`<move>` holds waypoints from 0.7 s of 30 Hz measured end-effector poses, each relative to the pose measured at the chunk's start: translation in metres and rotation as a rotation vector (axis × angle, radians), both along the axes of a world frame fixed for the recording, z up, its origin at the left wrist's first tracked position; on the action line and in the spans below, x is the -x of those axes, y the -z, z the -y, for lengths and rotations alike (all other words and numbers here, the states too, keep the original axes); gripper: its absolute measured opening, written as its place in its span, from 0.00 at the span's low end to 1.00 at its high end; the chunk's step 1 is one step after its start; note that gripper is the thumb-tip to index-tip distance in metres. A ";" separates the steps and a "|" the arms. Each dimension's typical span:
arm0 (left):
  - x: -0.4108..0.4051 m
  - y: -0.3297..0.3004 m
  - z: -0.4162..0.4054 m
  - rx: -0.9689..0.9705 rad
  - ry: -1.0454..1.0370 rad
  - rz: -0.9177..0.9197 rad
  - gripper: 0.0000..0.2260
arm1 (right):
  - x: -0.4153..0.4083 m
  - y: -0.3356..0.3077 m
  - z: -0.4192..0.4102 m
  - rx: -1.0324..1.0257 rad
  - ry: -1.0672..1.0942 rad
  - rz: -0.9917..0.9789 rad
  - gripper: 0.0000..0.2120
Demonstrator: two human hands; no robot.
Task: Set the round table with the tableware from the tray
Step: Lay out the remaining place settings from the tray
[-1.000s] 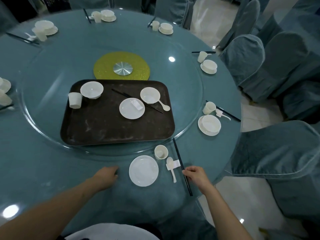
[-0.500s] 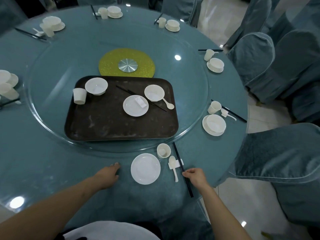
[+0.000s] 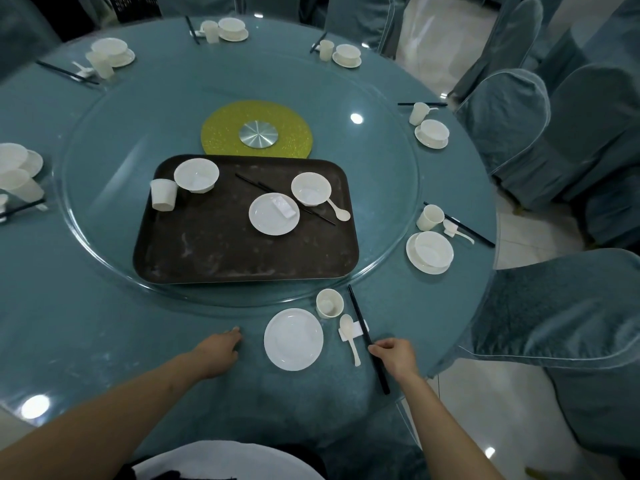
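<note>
A dark brown tray [image 3: 221, 258] lies on the glass turntable [image 3: 104, 133]. On it stand two white bowls [image 3: 196, 174] [image 3: 311, 188], a cup [image 3: 163, 195], a plate [image 3: 270, 218] carrying a small rest, a spoon [image 3: 340, 211] and black chopsticks [image 3: 249, 181]. In front of me on the teal table [image 3: 86, 341] lie a white plate [image 3: 293, 339], a cup [image 3: 329, 303], a spoon on a rest [image 3: 348, 329] and black chopsticks [image 3: 360, 317]. My right hand [image 3: 393, 355] pinches these chopsticks near their lower part. My left hand [image 3: 218, 351] rests on the table, left of the plate.
Several finished place settings ring the table, the nearest at the right [image 3: 429, 252]. A yellow disc with a metal hub [image 3: 258, 134] marks the turntable's middle. Covered chairs [image 3: 568, 306] crowd the right side.
The view has drifted slightly. My right hand stays on the chopsticks, which have shifted a little beside the spoon. My left hand has hardly moved.
</note>
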State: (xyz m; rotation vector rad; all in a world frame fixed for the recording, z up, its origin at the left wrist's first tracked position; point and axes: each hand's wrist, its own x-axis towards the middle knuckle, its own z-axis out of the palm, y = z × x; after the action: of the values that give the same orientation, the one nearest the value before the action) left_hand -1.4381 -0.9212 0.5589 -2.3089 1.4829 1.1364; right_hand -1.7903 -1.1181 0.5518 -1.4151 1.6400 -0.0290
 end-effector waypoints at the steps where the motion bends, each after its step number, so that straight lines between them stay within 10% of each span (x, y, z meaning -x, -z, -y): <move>1: 0.000 -0.001 0.000 -0.003 0.002 0.003 0.25 | 0.000 0.000 0.000 0.000 0.002 -0.005 0.06; 21: -0.001 0.002 0.000 0.023 0.035 -0.030 0.18 | 0.005 0.013 -0.005 0.039 -0.002 -0.050 0.07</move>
State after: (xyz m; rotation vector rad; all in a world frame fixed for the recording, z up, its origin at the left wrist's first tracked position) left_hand -1.4373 -0.9214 0.5565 -2.2809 1.5489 1.1559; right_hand -1.7957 -1.1128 0.5386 -1.4569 1.6872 -0.0247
